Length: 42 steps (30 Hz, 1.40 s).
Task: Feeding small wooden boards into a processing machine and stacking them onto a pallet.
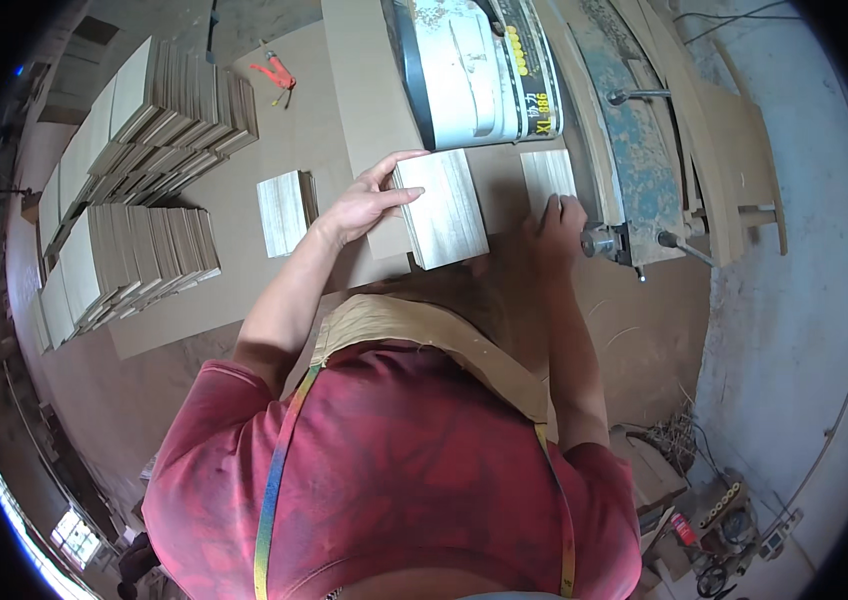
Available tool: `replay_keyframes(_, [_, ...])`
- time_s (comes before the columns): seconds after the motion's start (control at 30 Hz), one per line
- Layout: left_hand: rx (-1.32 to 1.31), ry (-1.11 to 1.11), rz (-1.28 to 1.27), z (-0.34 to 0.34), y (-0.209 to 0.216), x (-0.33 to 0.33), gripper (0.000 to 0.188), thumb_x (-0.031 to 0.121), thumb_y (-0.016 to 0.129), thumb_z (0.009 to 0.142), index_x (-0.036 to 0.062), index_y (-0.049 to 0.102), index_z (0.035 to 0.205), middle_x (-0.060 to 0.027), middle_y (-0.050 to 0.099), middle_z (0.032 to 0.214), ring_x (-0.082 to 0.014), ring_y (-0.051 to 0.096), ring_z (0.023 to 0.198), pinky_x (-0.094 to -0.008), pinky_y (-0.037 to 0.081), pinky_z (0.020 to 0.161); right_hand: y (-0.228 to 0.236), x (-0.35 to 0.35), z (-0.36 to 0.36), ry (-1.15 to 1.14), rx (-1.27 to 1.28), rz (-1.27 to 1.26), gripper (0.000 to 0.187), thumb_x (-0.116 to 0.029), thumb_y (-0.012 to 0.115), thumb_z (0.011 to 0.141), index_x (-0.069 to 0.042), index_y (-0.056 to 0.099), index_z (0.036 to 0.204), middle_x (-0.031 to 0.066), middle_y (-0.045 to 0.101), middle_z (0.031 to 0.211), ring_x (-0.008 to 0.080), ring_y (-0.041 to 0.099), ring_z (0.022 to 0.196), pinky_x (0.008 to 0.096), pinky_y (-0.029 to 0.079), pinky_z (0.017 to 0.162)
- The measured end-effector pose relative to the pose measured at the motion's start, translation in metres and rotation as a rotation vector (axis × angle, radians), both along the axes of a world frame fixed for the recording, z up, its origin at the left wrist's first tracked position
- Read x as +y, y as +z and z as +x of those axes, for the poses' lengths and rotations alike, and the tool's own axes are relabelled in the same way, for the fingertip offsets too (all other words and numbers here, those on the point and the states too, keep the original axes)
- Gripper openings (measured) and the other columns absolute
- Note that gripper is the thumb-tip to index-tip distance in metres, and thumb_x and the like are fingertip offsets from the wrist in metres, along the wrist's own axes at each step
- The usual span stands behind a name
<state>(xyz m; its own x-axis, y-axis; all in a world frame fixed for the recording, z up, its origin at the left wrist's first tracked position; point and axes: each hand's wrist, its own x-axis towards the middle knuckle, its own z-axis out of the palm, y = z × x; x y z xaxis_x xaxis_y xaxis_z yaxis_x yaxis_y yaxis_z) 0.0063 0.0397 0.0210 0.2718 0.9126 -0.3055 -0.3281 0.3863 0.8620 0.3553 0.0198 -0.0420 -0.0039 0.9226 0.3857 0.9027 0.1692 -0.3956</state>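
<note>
My left hand (369, 197) grips the left edge of a small stack of pale wood-grain panels (441, 210) lying on the brown workbench (244, 300). My right hand (558, 228) presses flat on the lower end of a single pale panel (547, 175) that lies against the machine (484, 65) at the back. A second short stack of pale panels (284, 210) sits to the left of my left hand, apart from it.
Tall fanned rows of stacked panels (144, 160) fill the bench's left side. A red hand tool (276, 72) lies at the back. A blue metal machine table (634, 150) with a clamp knob (599, 243) stands right of my right hand. Long boards (734, 140) lean at far right.
</note>
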Motion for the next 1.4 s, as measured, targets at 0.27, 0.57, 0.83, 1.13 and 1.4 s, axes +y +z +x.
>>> replay_keyframes(0.27, [0.038, 0.191, -0.106, 0.027, 0.012, -0.003, 0.047, 0.008, 0.081, 0.1, 0.0083, 0.065, 0.144, -0.0112, 0.07, 0.121, -0.0164, 0.07, 0.094, -0.0256, 0.058, 0.084, 0.018, 0.072, -0.04, 0.079, 0.149, 0.104, 0.047, -0.02, 0.079, 0.095, 0.0, 0.066, 0.135, 0.0186, 0.059, 0.145, 0.0447, 0.061, 0.121, 0.0496, 0.054, 0.102])
replay_keyframes(0.57, [0.198, 0.215, -0.05, 0.04, 0.007, 0.005, 0.041, 0.009, 0.081, 0.1, 0.0065, 0.067, 0.138, -0.0126, 0.072, 0.123, -0.0182, 0.072, 0.103, -0.0305, 0.062, 0.09, 0.096, -0.036, -0.081, 0.157, 0.062, -0.047, 0.066, -0.032, 0.086, 0.085, 0.001, 0.066, 0.137, 0.0293, 0.059, 0.144, 0.0459, 0.061, 0.121, 0.0507, 0.054, 0.103])
replay_keyframes(0.83, [0.053, 0.107, -0.015, 0.013, 0.014, -0.004, 0.034, 0.013, 0.083, 0.099, 0.0054, 0.071, 0.129, -0.0123, 0.073, 0.119, -0.0167, 0.07, 0.1, -0.0272, 0.059, 0.086, 0.01, -0.002, -0.022, -0.005, -0.16, 0.119, 0.052, -0.017, 0.079, 0.088, 0.002, 0.067, 0.135, 0.0263, 0.061, 0.141, 0.0492, 0.06, 0.123, 0.054, 0.053, 0.106])
replay_keyframes(1.13, [0.361, 0.289, -0.069, 0.034, -0.01, -0.004, 0.037, 0.021, 0.088, 0.095, 0.0076, 0.074, 0.126, -0.0121, 0.072, 0.115, -0.0171, 0.068, 0.098, -0.0261, 0.056, 0.087, 0.063, 0.031, -0.081, 0.204, 0.133, -0.062, 0.058, -0.029, 0.081, 0.088, -0.001, 0.067, 0.138, 0.0241, 0.064, 0.137, 0.045, 0.063, 0.122, 0.0527, 0.056, 0.101])
replay_keyframes(1.4, [0.39, 0.145, -0.052, 0.023, 0.002, 0.002, 0.043, 0.024, 0.091, 0.093, 0.0077, 0.074, 0.128, -0.012, 0.071, 0.114, -0.0189, 0.067, 0.097, -0.0312, 0.057, 0.089, 0.046, -0.035, -0.037, 0.06, 0.021, -0.069, 0.07, -0.029, 0.084, 0.084, -0.002, 0.062, 0.144, 0.0271, 0.057, 0.149, 0.0485, 0.057, 0.13, 0.0545, 0.052, 0.106])
